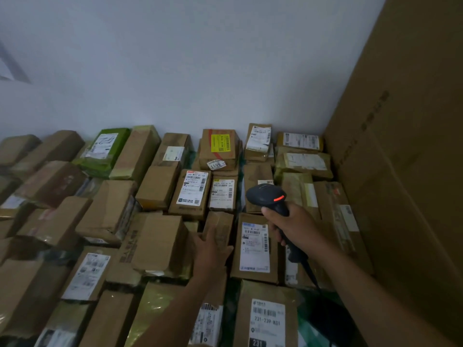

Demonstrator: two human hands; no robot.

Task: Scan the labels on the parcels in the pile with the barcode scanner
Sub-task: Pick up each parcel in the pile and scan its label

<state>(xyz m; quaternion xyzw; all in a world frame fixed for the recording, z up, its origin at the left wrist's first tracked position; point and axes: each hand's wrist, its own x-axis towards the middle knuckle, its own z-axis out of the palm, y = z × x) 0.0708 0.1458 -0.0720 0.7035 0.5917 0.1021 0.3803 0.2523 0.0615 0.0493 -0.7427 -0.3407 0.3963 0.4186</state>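
Observation:
A pile of brown cardboard parcels with white labels fills the lower half of the view. My right hand grips the handle of a black barcode scanner with an orange light on its head, held above a parcel with a white label. The scanner's cable runs down past my wrist. My left hand lies on a small brown parcel just left of that labelled parcel, fingers curved around its near end.
A very large cardboard box walls off the right side. A white wall rises behind the pile. A green parcel and one with a yellow label sit at the back.

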